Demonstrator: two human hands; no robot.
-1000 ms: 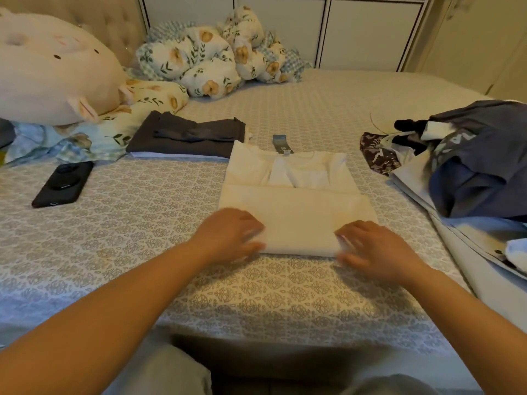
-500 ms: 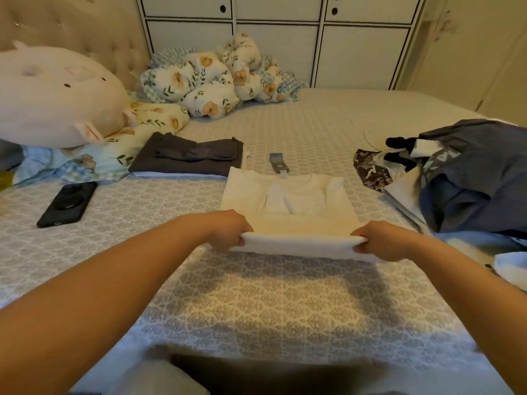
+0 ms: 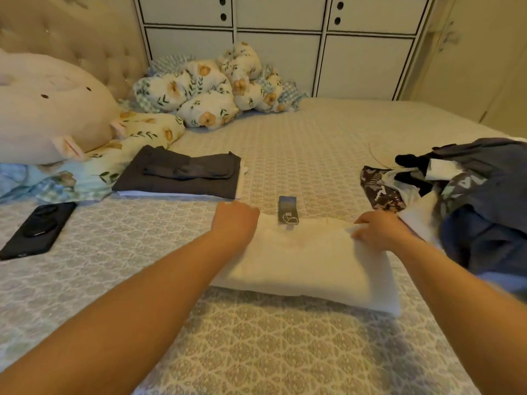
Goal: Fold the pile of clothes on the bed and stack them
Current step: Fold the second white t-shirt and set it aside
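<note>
A cream-white garment (image 3: 302,263) lies folded over on the patterned bed cover (image 3: 256,352), its doubled edge toward me. My left hand (image 3: 235,220) grips its far left corner. My right hand (image 3: 379,230) pinches the far right corner. A blue-grey tag (image 3: 287,209) pokes out at the garment's far edge between my hands. A stack of folded dark grey clothes (image 3: 182,175) sits behind to the left. The unfolded pile of dark blue, white and patterned clothes (image 3: 467,201) lies at the right.
A black phone (image 3: 37,229) lies on the bed at the left. A large pink plush pillow (image 3: 48,109) and floral bedding (image 3: 205,92) fill the back left. White cabinet doors (image 3: 285,52) stand behind the bed.
Both hands lifted the near edge of the white garment and carried it away from me, folding it over onto its far half. The head camera tilted up.
</note>
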